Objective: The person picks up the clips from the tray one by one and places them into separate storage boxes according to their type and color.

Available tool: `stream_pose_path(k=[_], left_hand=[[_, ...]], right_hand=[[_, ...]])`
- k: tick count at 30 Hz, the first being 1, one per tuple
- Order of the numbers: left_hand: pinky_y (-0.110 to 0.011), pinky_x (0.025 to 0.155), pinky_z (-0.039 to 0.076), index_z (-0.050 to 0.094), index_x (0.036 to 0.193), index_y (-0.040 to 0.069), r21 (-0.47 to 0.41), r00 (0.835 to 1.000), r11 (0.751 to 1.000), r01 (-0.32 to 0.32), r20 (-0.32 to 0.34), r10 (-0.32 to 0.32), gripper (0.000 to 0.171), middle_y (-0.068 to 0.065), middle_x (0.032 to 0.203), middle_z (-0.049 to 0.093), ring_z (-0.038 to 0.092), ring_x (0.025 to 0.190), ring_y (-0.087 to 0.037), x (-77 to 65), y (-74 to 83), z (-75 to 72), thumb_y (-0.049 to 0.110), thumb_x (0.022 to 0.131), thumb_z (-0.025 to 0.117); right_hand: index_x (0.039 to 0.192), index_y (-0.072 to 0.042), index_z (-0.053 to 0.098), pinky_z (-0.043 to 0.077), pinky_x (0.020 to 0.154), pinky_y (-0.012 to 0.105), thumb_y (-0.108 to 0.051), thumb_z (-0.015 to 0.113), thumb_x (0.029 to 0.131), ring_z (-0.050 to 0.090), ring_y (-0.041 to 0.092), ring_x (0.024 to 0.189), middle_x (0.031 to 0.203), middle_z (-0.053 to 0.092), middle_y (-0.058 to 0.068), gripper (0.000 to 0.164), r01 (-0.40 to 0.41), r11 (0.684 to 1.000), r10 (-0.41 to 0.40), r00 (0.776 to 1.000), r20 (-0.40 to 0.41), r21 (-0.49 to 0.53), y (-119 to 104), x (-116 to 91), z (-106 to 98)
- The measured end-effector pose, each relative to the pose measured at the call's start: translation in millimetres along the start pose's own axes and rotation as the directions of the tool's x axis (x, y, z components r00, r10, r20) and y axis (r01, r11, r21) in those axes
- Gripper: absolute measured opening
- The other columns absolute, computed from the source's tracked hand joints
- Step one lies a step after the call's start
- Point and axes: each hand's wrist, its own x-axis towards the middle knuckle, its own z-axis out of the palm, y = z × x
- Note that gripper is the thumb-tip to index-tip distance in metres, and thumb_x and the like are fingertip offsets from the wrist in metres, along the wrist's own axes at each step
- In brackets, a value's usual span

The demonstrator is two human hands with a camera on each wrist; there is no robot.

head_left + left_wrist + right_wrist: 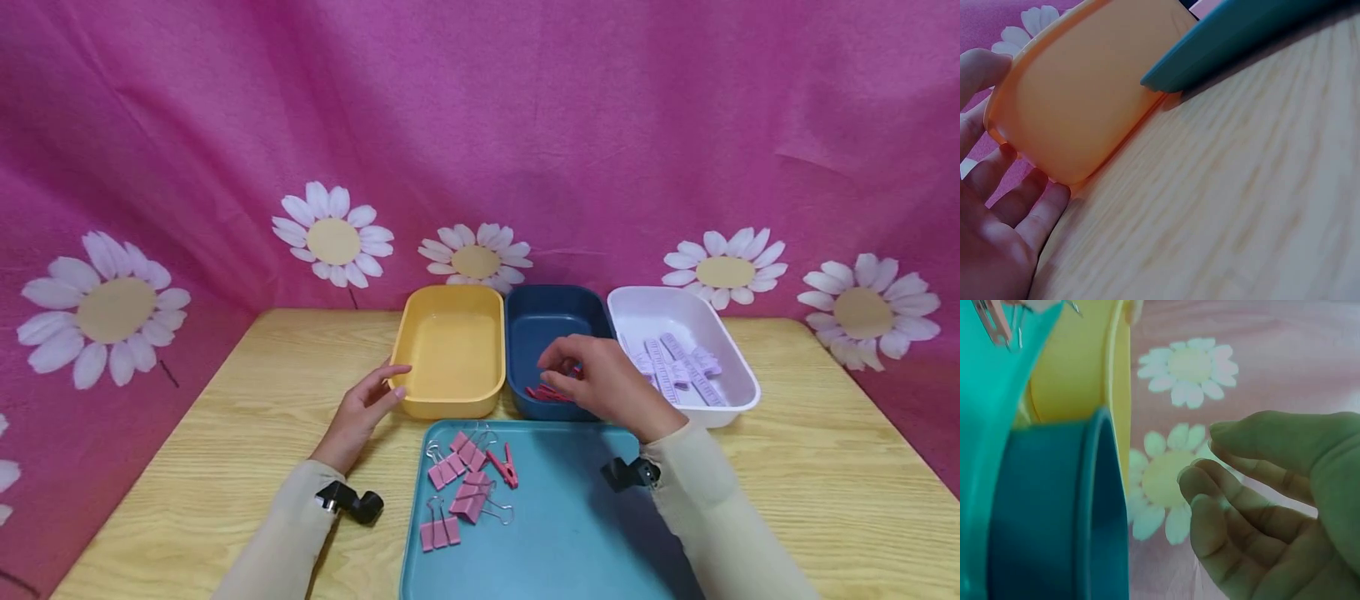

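My left hand (358, 414) rests at the left near corner of a yellow bin (450, 408), thumb and index finger reaching over its rim. Its other fingers touch or lie close to the outer wall of the bin in the left wrist view. Above the dark blue bin (555, 296), my right hand (600, 379) hovers with bent, relaxed fingers. Nothing sits between its thumb and fingertips in the right wrist view. Red clothespins (547, 393) lie inside the blue bin, partly hidden by that hand.
A teal tray (558, 517) in front bears several pink binder clips (439, 533) and one red clothespin (506, 467). The white bin (738, 400) at the right contains lilac measuring tapes (678, 367). A pink flowered curtain (525, 125) hangs behind the wooden table (825, 467).
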Motion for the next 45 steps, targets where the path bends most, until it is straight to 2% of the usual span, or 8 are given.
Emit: stream_pose_path(k=[7,11,16,21,26,34,39,45], left_hand=[[-0.045,0.115,0.025,0.058,0.131,0.026,0.019,0.999,0.999,0.033,-0.007,-0.033,0.041,0.003,0.157,0.026,0.022,0.144,-0.021,1.4,-0.9,2.2,0.04,0.093,0.062],[-0.045,0.115,0.024,0.057,0.132,0.025,0.02,0.999,0.999,0.038,-0.005,-0.038,0.041,0.003,0.158,0.025,0.023,0.144,-0.023,1.0,-0.4,1.8,0.039,0.094,0.062],[-0.045,0.115,0.026,0.056,0.133,0.025,0.006,0.999,0.999,0.044,-0.01,-0.044,0.041,0.004,0.158,0.025,0.027,0.142,-0.023,-0.6,1.2,0.3,0.036,0.094,0.062],[-0.046,0.114,0.026,0.056,0.134,0.024,0.01,0.999,1.0,0.03,-0.012,-0.03,0.044,0.002,0.158,0.024,0.028,0.141,-0.025,-0.8,2.8,-0.8,0.039,0.093,0.063],[-0.046,0.115,0.025,0.055,0.135,0.024,-0.001,0.999,0.999,0.039,-0.01,-0.039,0.046,0.002,0.158,0.024,0.026,0.142,-0.025,-0.7,3.7,-0.5,0.041,0.093,0.063],[-0.045,0.116,0.024,0.055,0.135,0.025,-0.002,0.999,0.999,0.049,-0.002,-0.049,0.047,0.004,0.158,0.024,0.021,0.144,-0.023,0.2,2.7,0.0,0.043,0.092,0.062],[-0.044,0.116,0.024,0.055,0.135,0.024,-0.001,0.998,0.998,0.058,-0.005,-0.058,0.044,0.004,0.158,0.024,0.021,0.145,-0.023,0.0,2.0,-0.2,0.039,0.094,0.061],[-0.045,0.116,0.024,0.055,0.135,0.025,0.002,0.998,0.998,0.066,-0.004,-0.066,0.041,0.004,0.158,0.024,0.021,0.145,-0.023,-0.4,1.9,-0.1,0.036,0.095,0.06]], right_hand=[[0.098,-0.016,0.071,0.054,0.066,0.023,-0.018,0.075,0.085,0.058,0.009,0.078,0.087,0.064,-0.009,0.014,0.055,0.998,-0.057,0.994,0.091,0.022,-8.3,-14.5,11.9],[0.099,-0.019,0.071,0.053,0.069,0.024,-0.019,0.075,0.085,0.058,0.008,0.079,0.088,0.064,-0.011,0.014,0.052,0.998,-0.055,0.988,0.145,0.023,-10.7,-19.7,17.2],[0.097,-0.02,0.07,0.053,0.071,0.023,-0.021,0.076,0.084,0.059,0.004,0.079,0.088,0.064,-0.013,0.015,0.088,0.995,-0.094,0.972,0.217,0.037,-12.0,-23.7,21.8],[0.095,-0.019,0.069,0.054,0.071,0.026,-0.018,0.076,0.084,0.059,0.003,0.078,0.087,0.064,-0.012,0.014,0.136,0.99,-0.138,0.958,0.253,0.028,-12.6,-24.3,28.8],[0.099,-0.015,0.068,0.056,0.072,0.033,-0.016,0.076,0.083,0.06,0.008,0.079,0.089,0.066,-0.005,0.017,0.114,0.993,-0.119,0.94,0.32,0.036,-12.3,-24.7,37.8],[0.102,-0.017,0.067,0.051,0.063,0.023,-0.018,0.076,0.084,0.057,0.012,0.075,0.085,0.063,-0.004,0.02,0.026,0.999,-0.037,0.89,0.454,0.031,-12.6,-26.7,50.6],[0.106,-0.017,0.066,0.049,0.065,0.023,-0.019,0.078,0.082,0.055,0.009,0.074,0.083,0.062,-0.004,0.027,0.027,0.999,-0.035,0.86,0.508,0.022,-11.0,-27.9,56.1],[0.107,-0.016,0.066,0.049,0.063,0.023,-0.018,0.078,0.082,0.055,0.009,0.072,0.082,0.062,-0.004,0.028,0.04,0.999,-0.049,0.86,0.508,0.028,-9.4,-29.2,60.1]])
